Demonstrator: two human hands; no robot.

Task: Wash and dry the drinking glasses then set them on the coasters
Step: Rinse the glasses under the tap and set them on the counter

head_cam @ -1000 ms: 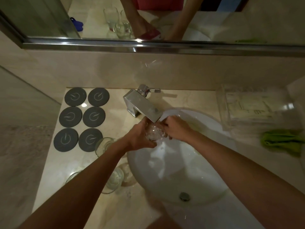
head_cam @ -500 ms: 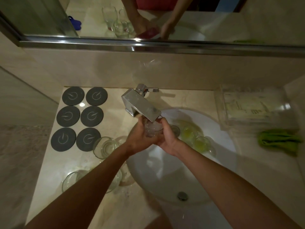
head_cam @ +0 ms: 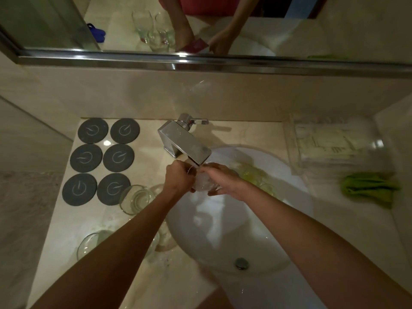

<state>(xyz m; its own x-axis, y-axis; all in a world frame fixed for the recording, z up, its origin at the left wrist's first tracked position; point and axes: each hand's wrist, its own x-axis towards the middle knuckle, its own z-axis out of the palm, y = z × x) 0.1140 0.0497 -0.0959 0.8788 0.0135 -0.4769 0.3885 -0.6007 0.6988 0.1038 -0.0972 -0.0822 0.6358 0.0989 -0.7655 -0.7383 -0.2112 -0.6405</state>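
Both hands hold one clear drinking glass (head_cam: 203, 183) under the chrome tap (head_cam: 185, 142), over the white basin (head_cam: 225, 230). My left hand (head_cam: 178, 178) grips its left side and my right hand (head_cam: 223, 180) wraps round its right side. Water runs thinly from the spout onto it. Several dark round coasters (head_cam: 102, 160) lie bare on the counter at the left. Another glass (head_cam: 136, 199) stands just right of the coasters. Two more glasses (head_cam: 89, 244) sit near the counter's front, partly hidden by my left forearm.
A green cloth (head_cam: 369, 189) lies on the counter at the right, below a clear plastic box (head_cam: 330, 141). Yellow-green things (head_cam: 256, 176) sit in the basin behind my right hand. The drain (head_cam: 242, 263) is near the front. A mirror edge (head_cam: 200, 62) runs overhead.
My right hand has shifted round the glass, from beneath it to over its right side. The glass stays under the tap. The view has drifted slightly.
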